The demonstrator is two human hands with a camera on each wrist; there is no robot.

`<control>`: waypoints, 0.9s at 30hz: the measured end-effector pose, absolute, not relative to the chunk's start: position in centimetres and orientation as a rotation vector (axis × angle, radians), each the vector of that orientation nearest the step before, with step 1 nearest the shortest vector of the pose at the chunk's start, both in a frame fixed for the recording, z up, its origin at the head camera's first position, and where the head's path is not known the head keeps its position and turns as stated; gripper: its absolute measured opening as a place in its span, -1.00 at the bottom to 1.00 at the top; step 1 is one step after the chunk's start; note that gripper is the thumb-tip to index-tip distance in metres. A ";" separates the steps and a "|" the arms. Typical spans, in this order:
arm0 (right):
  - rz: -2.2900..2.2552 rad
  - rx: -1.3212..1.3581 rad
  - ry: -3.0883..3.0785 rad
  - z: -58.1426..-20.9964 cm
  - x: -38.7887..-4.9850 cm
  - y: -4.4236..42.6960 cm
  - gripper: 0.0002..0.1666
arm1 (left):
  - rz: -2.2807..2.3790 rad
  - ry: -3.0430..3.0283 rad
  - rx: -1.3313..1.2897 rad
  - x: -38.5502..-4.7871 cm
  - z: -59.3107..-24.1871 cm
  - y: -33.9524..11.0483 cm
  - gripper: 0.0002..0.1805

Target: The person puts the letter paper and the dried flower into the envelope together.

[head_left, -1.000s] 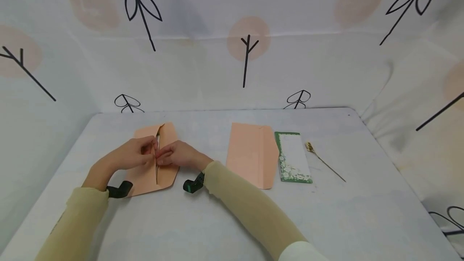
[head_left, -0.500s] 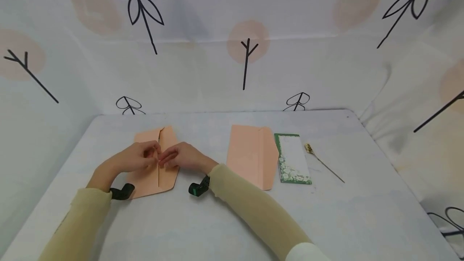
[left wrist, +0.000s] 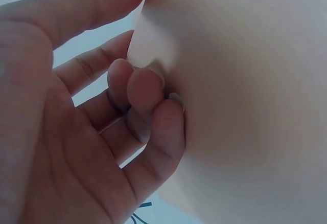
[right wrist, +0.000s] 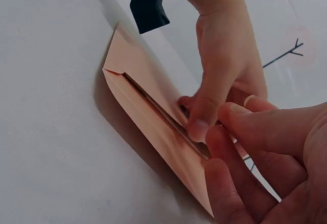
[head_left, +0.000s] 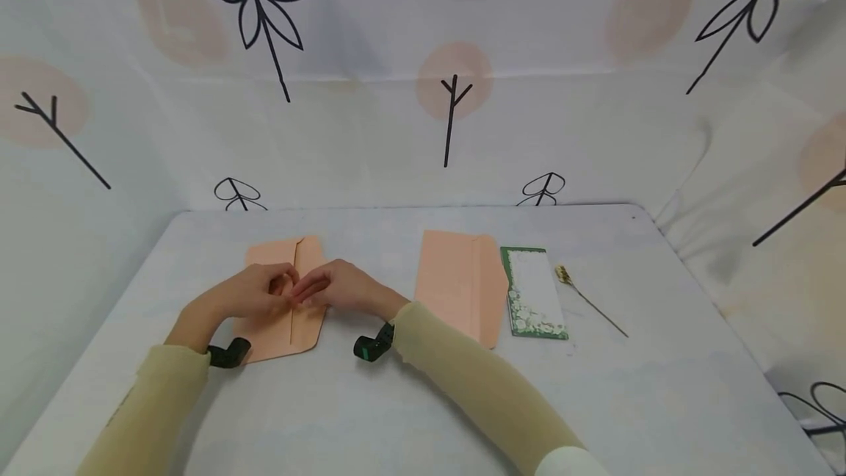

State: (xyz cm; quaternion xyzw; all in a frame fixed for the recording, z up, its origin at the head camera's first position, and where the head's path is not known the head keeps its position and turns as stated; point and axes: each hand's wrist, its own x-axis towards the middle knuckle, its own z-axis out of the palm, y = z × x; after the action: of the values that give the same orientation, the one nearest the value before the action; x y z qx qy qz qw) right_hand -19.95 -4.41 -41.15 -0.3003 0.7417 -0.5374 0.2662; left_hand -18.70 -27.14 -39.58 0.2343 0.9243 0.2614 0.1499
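Note:
A peach envelope (head_left: 274,340) lies at the table's left, its pointed flap (head_left: 307,333) towards the right. My left hand (head_left: 247,292) holds the edge of its opening, with the thumb (right wrist: 199,129) on the paper beside the slit. In the left wrist view its other fingers (left wrist: 168,127) curl against the peach paper. From the right, my right hand (head_left: 346,286) meets it at the slit and pinches near the flap's fold, its fingertips (right wrist: 217,170) close to the left thumb. The exact contact between the fingertips is partly hidden.
A second peach envelope (head_left: 446,285) lies right of the hands, flap to the right. Beside it is a white card with a green floral border (head_left: 535,292), then a gold flower on a thin stem (head_left: 598,308). Patterned cloth (head_left: 370,145) stands behind the table.
The slit in the left envelope has narrowed, and the pale strip seen in it no longer shows. Both hands have stayed at the opening, the fingertips shifting slightly. The head view has tilted a little.

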 end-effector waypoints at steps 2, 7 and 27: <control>-1.447 -0.830 2.006 -40.9 -19.8 -4.0 -0.75 | 0.751 2.651 0.669 -18.6 -39.5 -27.0 -0.77; -1.441 -0.847 1.999 -40.3 -19.3 -2.7 -0.74 | 0.723 2.661 0.635 -18.3 -39.6 -26.6 -0.70; -1.447 -0.785 2.077 -40.1 -19.1 3.8 -0.74 | 0.659 2.700 0.537 -18.3 -39.4 -25.8 -0.64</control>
State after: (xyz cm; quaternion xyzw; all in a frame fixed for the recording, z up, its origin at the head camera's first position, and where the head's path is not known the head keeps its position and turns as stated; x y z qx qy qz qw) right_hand -19.13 3.82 -40.06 -0.2873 0.7601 -0.5297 0.2431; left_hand -18.32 -25.79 -39.43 0.1876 0.9423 0.2300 0.1549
